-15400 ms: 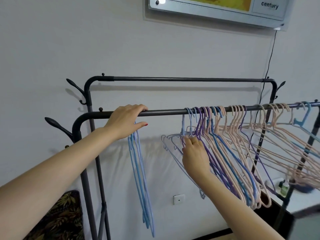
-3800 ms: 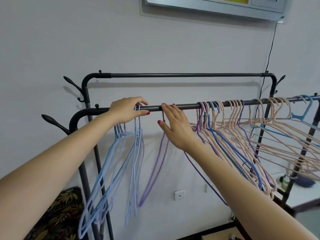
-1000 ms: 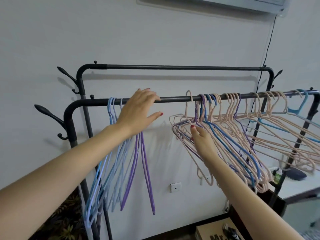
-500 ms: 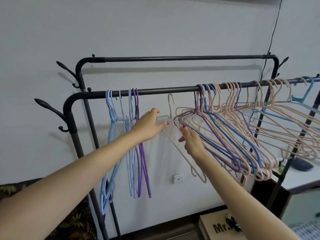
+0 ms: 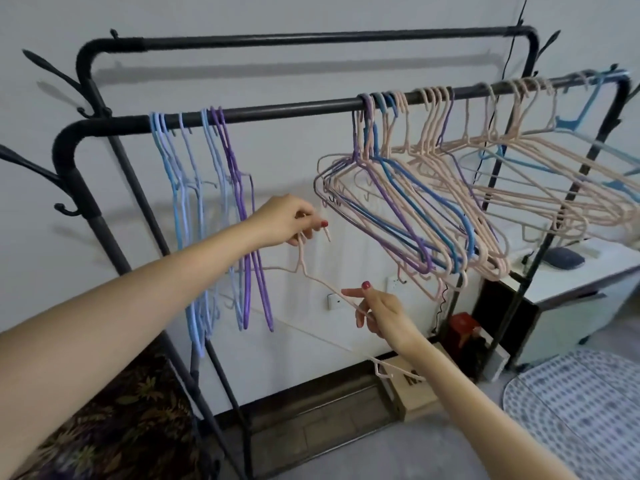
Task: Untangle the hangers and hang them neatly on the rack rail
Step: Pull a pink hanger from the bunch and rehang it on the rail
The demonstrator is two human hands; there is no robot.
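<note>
Half a second ago the thin pale pink plastic hanger [image 5: 304,268] was up just under the rail beside the tangled bunch; it has come down and clear of the rail, and both hands have dropped with it. Nearest, the right hand [image 5: 382,315] pinches the hanger's sloping shoulder arm, its fingers [image 5: 353,292] curled round the thin bar with the forefinger pointing left. The hanger's far lower corner shows in front of the tan cardboard box [image 5: 412,389] on the floor. A little farther, the left hand [image 5: 287,220] grips the hanger's hook and neck, fingers clamped together on it, well below the black metal front rail [image 5: 284,110]. Behind the left forearm, a neat row of light blue and purple hangers [image 5: 207,188] hangs straight down from the left part of that rail. To the right, a tangled bunch of pink, blue and purple hangers [image 5: 433,202] hangs from the rail, splayed outward at a slant. Beyond it stand the black rear rail [image 5: 311,41] and the white wall [image 5: 277,15], with a white bench [image 5: 571,282] at far right.
</note>
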